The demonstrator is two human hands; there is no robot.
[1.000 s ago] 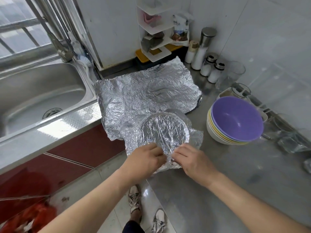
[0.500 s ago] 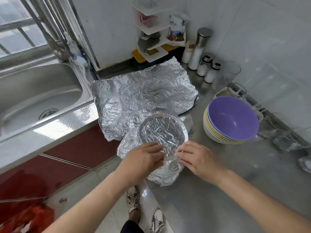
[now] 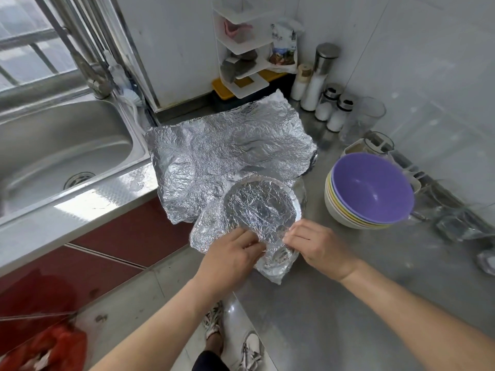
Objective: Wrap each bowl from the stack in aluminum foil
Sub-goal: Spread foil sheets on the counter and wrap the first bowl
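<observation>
A foil-wrapped bowl [image 3: 261, 207] stands tilted on the steel counter [image 3: 334, 303] near its front edge, its foil-lined opening facing me. My left hand [image 3: 231, 257] pinches the crumpled foil at the near rim. My right hand [image 3: 318, 245] pinches the foil on the rim's right side, close to the left hand. Behind the bowl lies a large crinkled sheet of aluminum foil [image 3: 227, 148]. To the right stands a stack of bowls [image 3: 367, 194] with a purple one on top.
A steel sink [image 3: 61, 145] with a tap lies at the left. Shakers and bottles [image 3: 324, 89], a glass [image 3: 364, 119] and a white corner shelf [image 3: 241, 49] line the back wall. Clear glassware [image 3: 455, 223] sits at the right. My feet show below the counter edge.
The wrapped bowl has tipped up and shifted slightly toward the counter's front edge. Both hands have moved along the near rim, folding foil over it.
</observation>
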